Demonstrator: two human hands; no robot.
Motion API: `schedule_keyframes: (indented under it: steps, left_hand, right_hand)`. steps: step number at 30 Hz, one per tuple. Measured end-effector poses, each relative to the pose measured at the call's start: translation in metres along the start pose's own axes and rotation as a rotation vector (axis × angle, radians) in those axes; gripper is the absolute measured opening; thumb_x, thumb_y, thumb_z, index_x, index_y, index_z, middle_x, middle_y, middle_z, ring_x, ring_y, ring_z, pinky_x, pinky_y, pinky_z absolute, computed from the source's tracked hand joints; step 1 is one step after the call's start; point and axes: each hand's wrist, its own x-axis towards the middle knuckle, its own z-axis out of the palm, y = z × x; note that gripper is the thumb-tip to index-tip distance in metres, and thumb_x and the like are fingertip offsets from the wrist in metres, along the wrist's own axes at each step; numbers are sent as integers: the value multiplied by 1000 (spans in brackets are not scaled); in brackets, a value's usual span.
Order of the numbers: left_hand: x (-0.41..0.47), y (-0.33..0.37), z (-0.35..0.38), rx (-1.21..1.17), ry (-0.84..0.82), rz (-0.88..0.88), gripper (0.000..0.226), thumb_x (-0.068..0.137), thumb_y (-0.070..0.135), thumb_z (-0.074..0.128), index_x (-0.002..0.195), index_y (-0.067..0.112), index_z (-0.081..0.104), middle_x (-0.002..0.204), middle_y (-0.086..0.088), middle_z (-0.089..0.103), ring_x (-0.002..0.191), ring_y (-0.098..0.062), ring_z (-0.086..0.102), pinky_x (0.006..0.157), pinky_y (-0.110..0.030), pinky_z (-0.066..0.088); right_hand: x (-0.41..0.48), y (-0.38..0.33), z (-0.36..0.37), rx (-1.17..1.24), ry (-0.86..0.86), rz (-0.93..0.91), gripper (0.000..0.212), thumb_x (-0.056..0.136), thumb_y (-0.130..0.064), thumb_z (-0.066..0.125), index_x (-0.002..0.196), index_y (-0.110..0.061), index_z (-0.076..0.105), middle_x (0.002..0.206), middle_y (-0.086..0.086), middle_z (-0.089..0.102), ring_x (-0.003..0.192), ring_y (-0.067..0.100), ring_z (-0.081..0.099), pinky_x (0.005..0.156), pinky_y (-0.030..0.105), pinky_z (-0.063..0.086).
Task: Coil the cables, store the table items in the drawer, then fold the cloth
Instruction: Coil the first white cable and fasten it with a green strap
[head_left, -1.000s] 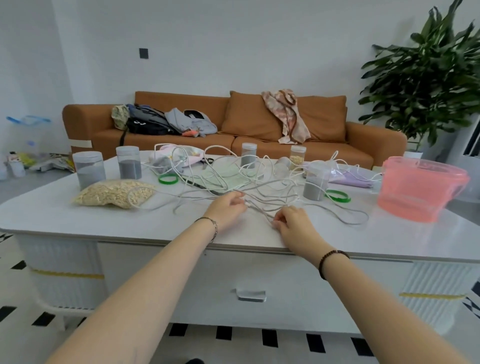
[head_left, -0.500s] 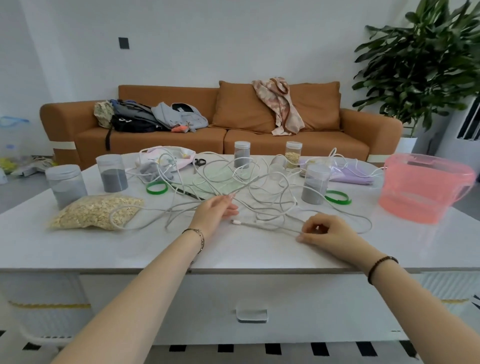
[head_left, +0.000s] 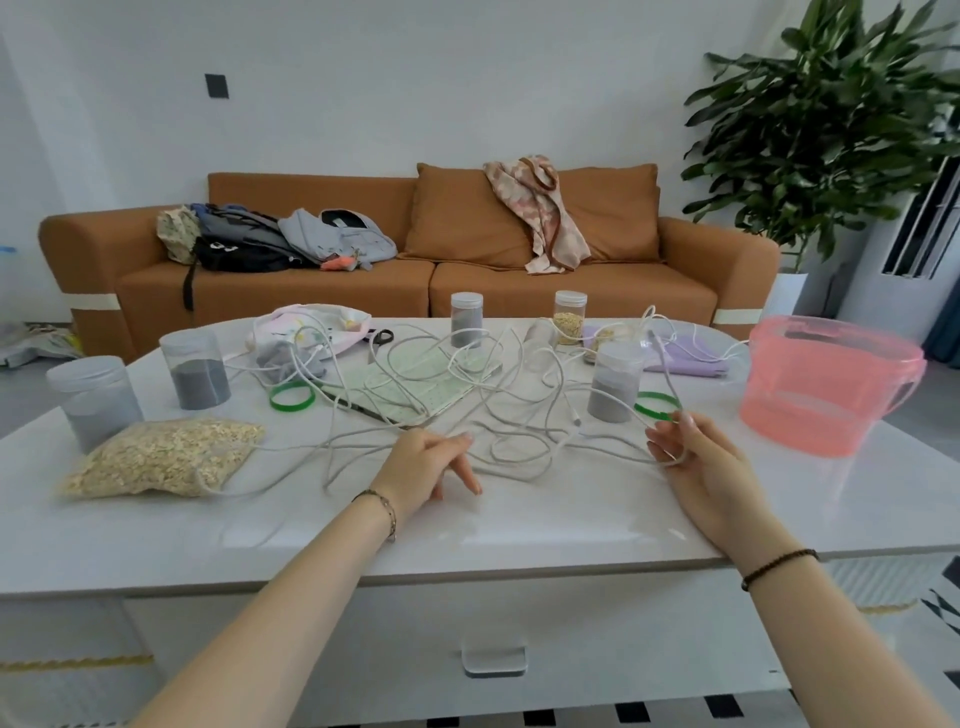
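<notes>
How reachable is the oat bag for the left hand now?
Likely yes: left hand open, oat bag lies close to its left; only loose white cables cross the table between them.

Glossy, smooth white counter (head_left: 571, 525), translucent pink plastic bucket (head_left: 831, 400), clear plastic jars (head_left: 195, 376), smooth white cables (head_left: 519, 460), matt orange fabric sofa (head_left: 311, 291), clear plastic bag of oats (head_left: 161, 457).

Head-worn view, forward and down over near table (head_left: 519, 530)
</notes>
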Motion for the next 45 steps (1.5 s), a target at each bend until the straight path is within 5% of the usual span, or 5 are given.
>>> schedule_keyframes:
  steps: [5,13,19,35,45]
  left_hand:
    - [-11,2,-1,-77,-21,31,57,100,37,50,56,9,73,63,-14,71,43,-16,45,53,-26,44]
    - [-10,68,-2,-404,-174,-157,66,108,47,21,102,7,72,94,-17,75,80,-25,72,77,-33,57]
    - [-5,147,9,150,-439,-101,40,104,48,44,107,13,64,95,-6,78,85,-19,73,85,-29,55]
    - [-6,140,-65,-736,303,72,30,110,19,35,87,17,55,61,7,42,43,-2,27,37,-14,22]
    - [-15,123,2,-584,95,-155,46,107,45,33,99,6,56,71,-5,57,53,-12,45,46,-20,33]
  right_hand:
    - [-8,-7,2,53,48,4,16,88,-20,62,100,-10,66,77,2,70,80,18,66,83,28,57]
    - [-22,-49,40,-623,-225,-189,12,91,-7,66,97,-11,76,71,-9,68,72,4,60,85,19,50]
    - [-19,-96,99,-1320,-561,-632,8,87,-21,75,93,-21,80,74,-13,52,73,-2,53,67,12,37]
    - [-20,-93,101,-909,-437,-336,28,105,-16,49,89,2,62,57,-4,40,50,6,35,54,23,30]
    - [-39,-62,142,-1137,-471,-574,20,98,-28,62,81,-26,72,55,-10,50,52,12,40,52,28,33]
